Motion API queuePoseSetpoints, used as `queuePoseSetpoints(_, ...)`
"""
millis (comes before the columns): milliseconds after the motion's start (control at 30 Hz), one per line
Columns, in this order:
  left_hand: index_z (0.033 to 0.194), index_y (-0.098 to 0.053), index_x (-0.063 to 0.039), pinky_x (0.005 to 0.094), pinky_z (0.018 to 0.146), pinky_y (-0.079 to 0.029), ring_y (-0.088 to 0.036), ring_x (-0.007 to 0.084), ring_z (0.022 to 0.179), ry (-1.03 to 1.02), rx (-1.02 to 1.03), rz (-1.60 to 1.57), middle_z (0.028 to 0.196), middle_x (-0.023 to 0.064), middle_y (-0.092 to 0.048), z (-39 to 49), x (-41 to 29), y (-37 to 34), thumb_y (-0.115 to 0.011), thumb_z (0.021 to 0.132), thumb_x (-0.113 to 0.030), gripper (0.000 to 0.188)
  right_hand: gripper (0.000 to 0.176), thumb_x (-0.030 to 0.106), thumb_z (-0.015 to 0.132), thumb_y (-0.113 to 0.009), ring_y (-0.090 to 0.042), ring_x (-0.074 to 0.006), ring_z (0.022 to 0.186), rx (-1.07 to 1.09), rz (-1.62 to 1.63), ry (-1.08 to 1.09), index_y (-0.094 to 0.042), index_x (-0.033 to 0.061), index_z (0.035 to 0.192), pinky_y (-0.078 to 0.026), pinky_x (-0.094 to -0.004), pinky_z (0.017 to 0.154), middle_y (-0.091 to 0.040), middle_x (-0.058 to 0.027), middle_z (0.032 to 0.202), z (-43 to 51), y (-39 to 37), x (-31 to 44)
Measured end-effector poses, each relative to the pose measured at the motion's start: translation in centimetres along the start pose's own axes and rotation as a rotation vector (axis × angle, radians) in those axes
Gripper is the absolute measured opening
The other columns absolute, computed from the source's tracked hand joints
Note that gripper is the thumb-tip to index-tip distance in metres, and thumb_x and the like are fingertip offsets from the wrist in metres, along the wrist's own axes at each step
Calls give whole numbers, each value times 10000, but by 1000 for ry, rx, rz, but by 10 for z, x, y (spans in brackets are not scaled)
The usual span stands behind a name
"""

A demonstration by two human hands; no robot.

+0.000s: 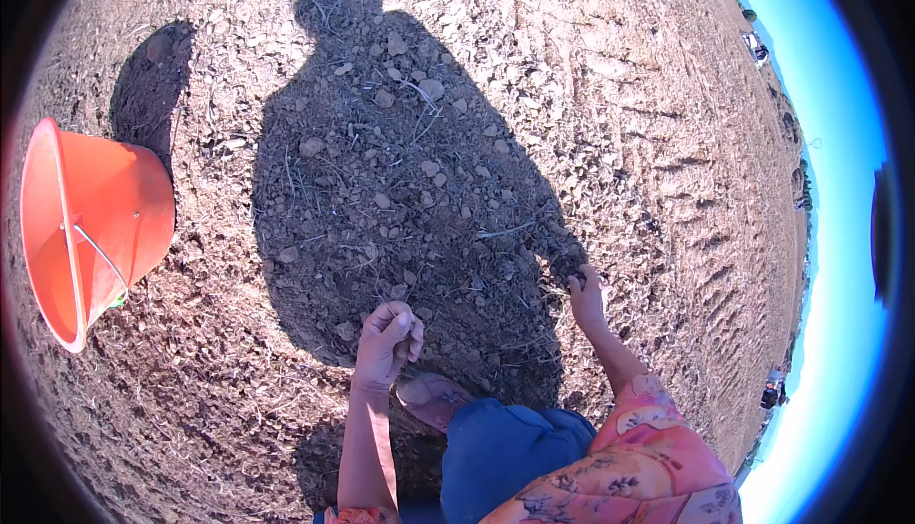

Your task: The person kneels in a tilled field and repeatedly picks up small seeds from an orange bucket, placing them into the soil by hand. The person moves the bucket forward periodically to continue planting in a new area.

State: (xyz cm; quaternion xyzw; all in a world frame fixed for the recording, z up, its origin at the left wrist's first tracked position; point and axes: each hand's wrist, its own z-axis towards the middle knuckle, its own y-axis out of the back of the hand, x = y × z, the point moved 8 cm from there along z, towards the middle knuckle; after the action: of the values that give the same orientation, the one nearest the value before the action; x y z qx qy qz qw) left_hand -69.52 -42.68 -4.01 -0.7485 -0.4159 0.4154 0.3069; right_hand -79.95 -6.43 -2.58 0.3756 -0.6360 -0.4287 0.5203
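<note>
My left hand is raised in front of me with its fingers curled and the thumb against the fingertips; whether something small is pinched there cannot be made out. Lower and to the right, my right hand reaches to the dry soil at the edge of my shadow, fingers bent and touching or almost touching the ground. What its fingertips meet is hidden in shade. An orange plastic bucket with a wire handle stands on the ground at the far left.
Clods, dry stalks and straw lie over the field. My shoe is on the soil below my left hand. Tyre-like ridges run along the right. Distant people or objects show near the horizon.
</note>
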Motion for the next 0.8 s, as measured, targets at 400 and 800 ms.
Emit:
queuePoseSetpoints(400,1176,-509,-78,221,390,-355,-375,77,445,-83,-80,1,691,41,-523,-18,-36,21,-361,899,-481,511,195,208,779,-638,-426,-97,565,-168,384,69,-547,38,809,-396,-269,550,-486,-7,624,111,4,140)
queuePoseSetpoints(800,1079,-537,-5,222,406,-388,-439,94,458,-152,-248,134,650,44,-538,-13,-47,39,-467,915,-261,311,295,243,834,-588,-527,-163,625,-208,428,114,-573,57,1061,-438,-307,598,-586,-96,744,212,-46,199)
